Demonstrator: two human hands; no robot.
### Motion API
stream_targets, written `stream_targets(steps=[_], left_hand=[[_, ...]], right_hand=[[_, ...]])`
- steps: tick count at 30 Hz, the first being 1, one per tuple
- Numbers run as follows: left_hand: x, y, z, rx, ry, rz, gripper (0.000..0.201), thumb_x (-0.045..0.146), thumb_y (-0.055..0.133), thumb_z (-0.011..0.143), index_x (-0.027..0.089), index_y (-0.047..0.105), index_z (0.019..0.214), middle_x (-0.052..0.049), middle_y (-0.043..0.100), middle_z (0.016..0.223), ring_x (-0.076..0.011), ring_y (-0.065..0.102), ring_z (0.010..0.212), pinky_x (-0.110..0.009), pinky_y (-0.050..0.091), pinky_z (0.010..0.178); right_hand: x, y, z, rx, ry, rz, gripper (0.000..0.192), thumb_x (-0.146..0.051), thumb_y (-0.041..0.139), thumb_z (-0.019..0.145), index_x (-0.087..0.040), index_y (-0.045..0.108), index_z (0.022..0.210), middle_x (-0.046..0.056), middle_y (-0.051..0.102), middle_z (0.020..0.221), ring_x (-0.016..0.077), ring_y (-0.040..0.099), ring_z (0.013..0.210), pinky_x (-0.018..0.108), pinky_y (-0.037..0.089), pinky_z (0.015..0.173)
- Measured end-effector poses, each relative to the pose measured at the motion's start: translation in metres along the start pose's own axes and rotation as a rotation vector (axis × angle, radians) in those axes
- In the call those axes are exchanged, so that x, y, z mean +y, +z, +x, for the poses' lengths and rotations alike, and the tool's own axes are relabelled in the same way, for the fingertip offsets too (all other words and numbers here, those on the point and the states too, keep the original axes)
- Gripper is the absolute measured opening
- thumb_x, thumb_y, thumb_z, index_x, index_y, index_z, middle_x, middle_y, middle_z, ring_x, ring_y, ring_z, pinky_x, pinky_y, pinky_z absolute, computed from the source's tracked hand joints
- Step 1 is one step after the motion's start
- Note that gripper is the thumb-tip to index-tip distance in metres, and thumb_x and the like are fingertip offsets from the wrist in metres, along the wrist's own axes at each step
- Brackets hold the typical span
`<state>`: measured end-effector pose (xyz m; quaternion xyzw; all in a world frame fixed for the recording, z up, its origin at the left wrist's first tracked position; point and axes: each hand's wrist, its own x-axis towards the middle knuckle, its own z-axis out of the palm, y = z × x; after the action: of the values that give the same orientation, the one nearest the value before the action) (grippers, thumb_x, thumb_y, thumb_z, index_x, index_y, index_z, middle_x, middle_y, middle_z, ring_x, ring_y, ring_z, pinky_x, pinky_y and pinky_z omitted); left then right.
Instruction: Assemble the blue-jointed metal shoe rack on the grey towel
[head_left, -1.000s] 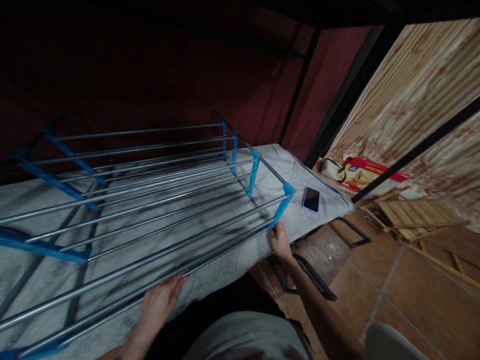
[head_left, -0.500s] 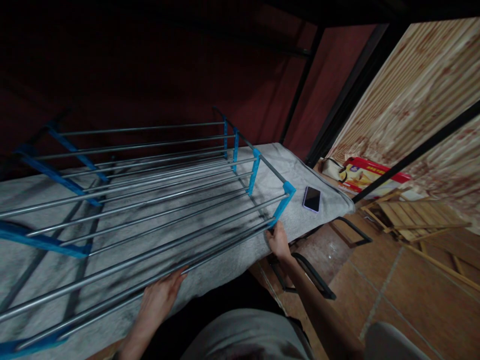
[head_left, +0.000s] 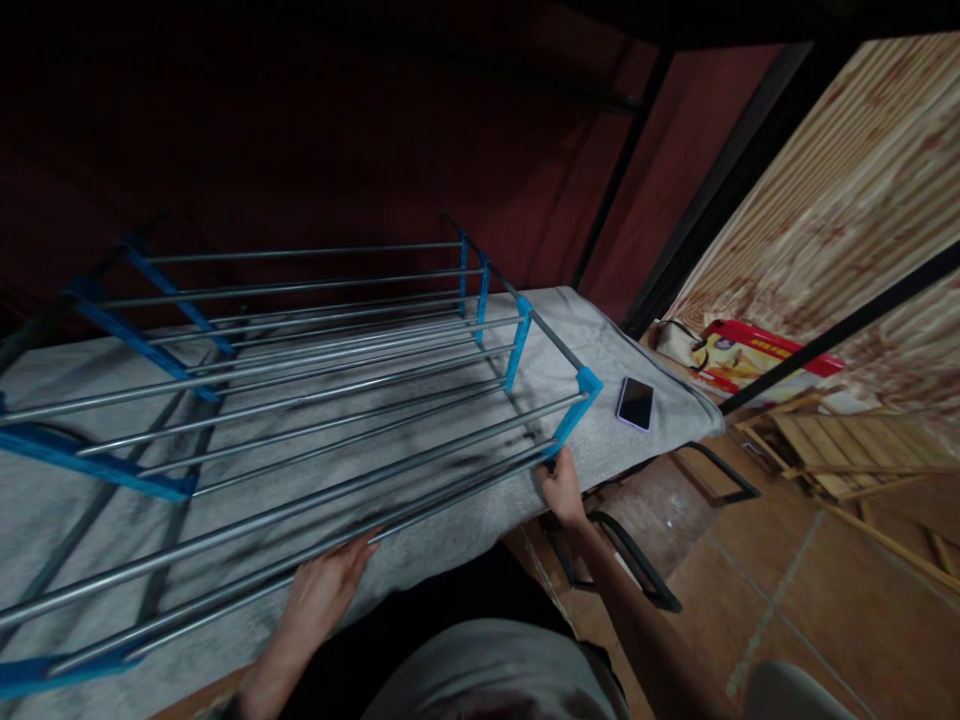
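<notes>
Rack (head_left: 315, 400) on grey blanket (head_left: 450, 520) (tiled floor (head_left: 787, 580) right); both hands' fingers clamped on rails.

A single camera, worn on the person's head, looks forward and steeply down from close above the metal rack (head_left: 315, 390). The rack fills the left and middle of the view; right of the rack lies tiled floor (head_left: 787, 590), and beyond the rack a dark red wall (head_left: 337, 130).

rack (head_left: 300, 400) cut off at left edge; far wall dark.
</notes>
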<state>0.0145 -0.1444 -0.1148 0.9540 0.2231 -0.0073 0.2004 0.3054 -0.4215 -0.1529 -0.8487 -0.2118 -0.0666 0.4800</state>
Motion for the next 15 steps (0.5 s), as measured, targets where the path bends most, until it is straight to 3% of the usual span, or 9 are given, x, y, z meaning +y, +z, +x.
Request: stream_targets(steps=[4,9,12,15], left_hand=[[-0.006,0.005,-0.001,0.037,0.022,-0.045,0.049,0.045,0.035,0.096,0.022,0.07,0.12,-0.009,0.074,0.114,-0.0306,0.071,0.105,-0.041,0.057,0.09],[-0.011,0.016,0.005,0.103,0.038,-0.128,0.043,0.045,0.04,0.096,0.024,0.071,0.117,-0.007,0.076,0.11,-0.0281,0.072,0.103,-0.039,0.058,0.089],[-0.003,0.015,-0.008,0.245,0.053,-0.134,0.038,0.045,0.045,0.096,0.024,0.073,0.112,-0.008,0.075,0.111,-0.0276,0.071,0.102,-0.042,0.056,0.092],[0.005,0.01,-0.044,0.422,0.04,-0.116,0.031,0.041,0.05,0.097,0.028,0.07,0.116,-0.006,0.073,0.115,-0.0253,0.067,0.107,-0.044,0.051,0.099]], right_hand=[[-0.003,-0.001,0.0,0.001,0.04,0.017,0.025,-0.039,0.048,0.085,-0.02,0.054,0.099,0.006,0.056,0.09,0.0245,0.054,0.084,0.041,0.047,0.082],[-0.007,0.004,0.004,0.055,0.067,0.014,0.031,-0.051,0.044,0.089,-0.021,0.052,0.095,0.008,0.057,0.094,0.0254,0.054,0.091,0.042,0.044,0.089],[-0.009,0.005,0.002,0.044,0.056,0.017,0.033,-0.054,0.044,0.089,-0.021,0.051,0.092,0.01,0.056,0.095,0.0274,0.053,0.094,0.044,0.042,0.091],[-0.004,0.0,-0.003,-0.007,0.031,0.025,0.036,-0.057,0.046,0.087,-0.021,0.05,0.09,0.011,0.055,0.092,0.0304,0.052,0.094,0.046,0.041,0.09]])
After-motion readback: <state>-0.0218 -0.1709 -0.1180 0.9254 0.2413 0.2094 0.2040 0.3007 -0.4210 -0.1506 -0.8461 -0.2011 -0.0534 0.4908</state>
